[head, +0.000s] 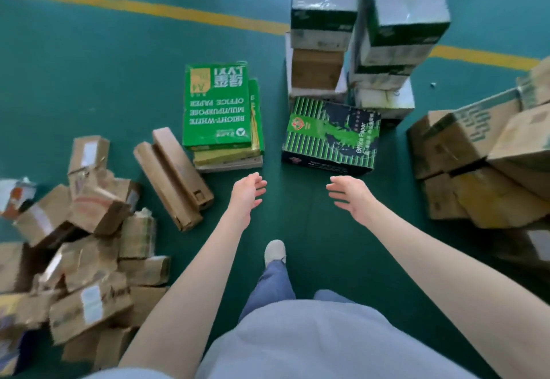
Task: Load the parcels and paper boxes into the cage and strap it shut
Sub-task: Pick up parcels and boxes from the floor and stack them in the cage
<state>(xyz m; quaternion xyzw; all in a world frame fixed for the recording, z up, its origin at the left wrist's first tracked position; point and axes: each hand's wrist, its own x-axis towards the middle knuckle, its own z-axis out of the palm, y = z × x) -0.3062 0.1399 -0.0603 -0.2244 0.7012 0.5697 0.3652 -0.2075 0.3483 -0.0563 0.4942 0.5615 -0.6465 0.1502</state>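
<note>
The paper box (330, 137) I take to be next lies flat on the floor (89, 66), dark lid up, straight ahead and a little right of centre. It sits just in front of two tall stacks (324, 21) of similar boxes. I cannot tell whether it touches them. The cage is not in view.

To its left is a pile of green reams (218, 108), then two long cartons (175, 176) lying side by side. Further left is a loose heap of parcels (83, 230). More cartons (476, 155) are piled at the right edge.

Risks, as I judge them: a full box of paper is heavy, so a lift by the lid could pull the lid off and leave the box behind. A one-sided grip could tip it. The stacks look uneven, so dragging the box backward against them might bring one down. The reams look loosely piled and could slide if knocked.

Both arms are stretched forward and down, bare to above the elbow. My left hand (248, 195) hangs above the floor near the reams, fingers loosely spread, holding nothing. My right hand (349, 195) is just short of the box's near edge, palm turned inward, fingers relaxed, also empty. One shoe (275, 252) is planted between the arms.
</note>
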